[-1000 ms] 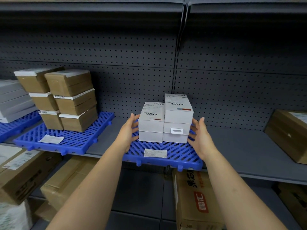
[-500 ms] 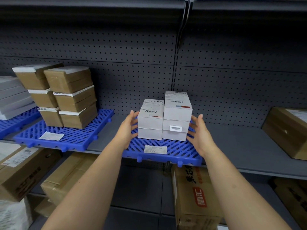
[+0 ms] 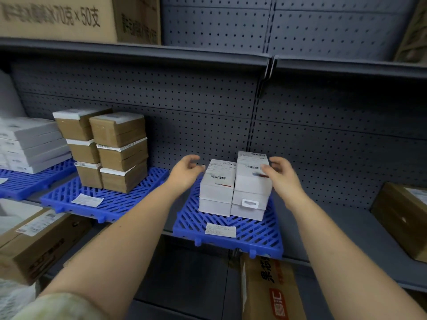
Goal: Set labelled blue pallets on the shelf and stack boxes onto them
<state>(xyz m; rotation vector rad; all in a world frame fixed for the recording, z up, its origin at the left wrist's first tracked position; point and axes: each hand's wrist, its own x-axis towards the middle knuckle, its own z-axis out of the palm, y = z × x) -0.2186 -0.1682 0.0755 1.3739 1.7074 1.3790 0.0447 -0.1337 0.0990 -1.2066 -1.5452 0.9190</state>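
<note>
Here the middle pallet point(image 3: 240, 229) lies flat on the grey shelf point(image 3: 342, 227), its front edge overhanging the shelf lip, with a paper label point(image 3: 220, 230) near that edge. On it stand two stacks of white boxes side by side and touching: the lower stack point(image 3: 216, 190) on the left and the taller stack point(image 3: 250, 188) on the right, both set toward the back of the pallet. The left hand point(image 3: 184, 173) hovers just left of the lower stack, fingers loosely curved, grasping nothing and apart from the boxes. The right hand point(image 3: 283, 179) is raised beside the top of the taller stack, fingers spread and relaxed, not closed round anything; it is blurred, so whether the thumb touches the top box cannot be told. To the left, a second pallet point(image 3: 120, 204) carries stacked brown boxes point(image 3: 115, 151) and its own label point(image 3: 87, 200). A brown carton point(image 3: 404, 218) sits at the shelf's right end.
</note>
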